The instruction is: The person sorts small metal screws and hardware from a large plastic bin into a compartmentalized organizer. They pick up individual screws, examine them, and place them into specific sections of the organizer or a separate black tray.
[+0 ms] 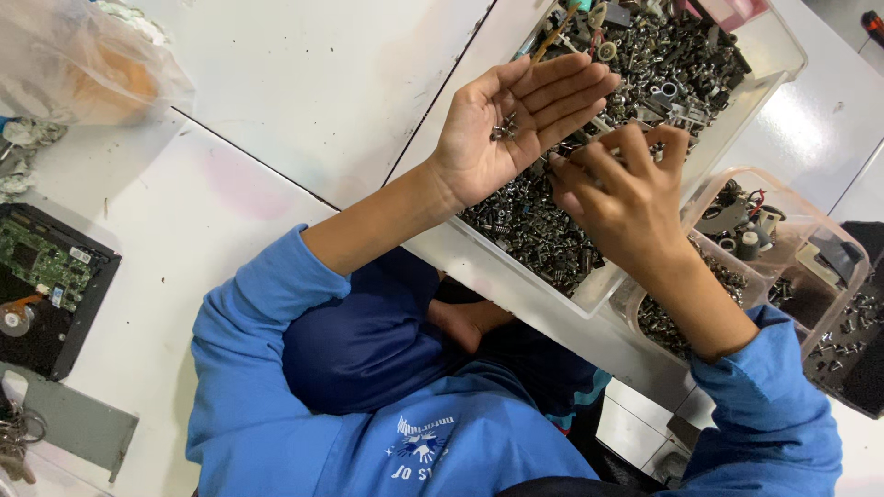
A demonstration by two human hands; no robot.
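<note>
Few small screws (504, 129) lie so far in the flat-open, palm-up left hand (516, 124); the right hand (619, 189) pinches, contents unclear, over the still-heaped clear bin (603, 285) of hardware.

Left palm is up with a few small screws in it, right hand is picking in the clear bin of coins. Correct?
Not quite. The head view shows the clear bin holds small screws and metal hardware, not coins. The rest stands: the left hand is palm up with a few small screws in it, and the right hand picks in that bin.
</note>
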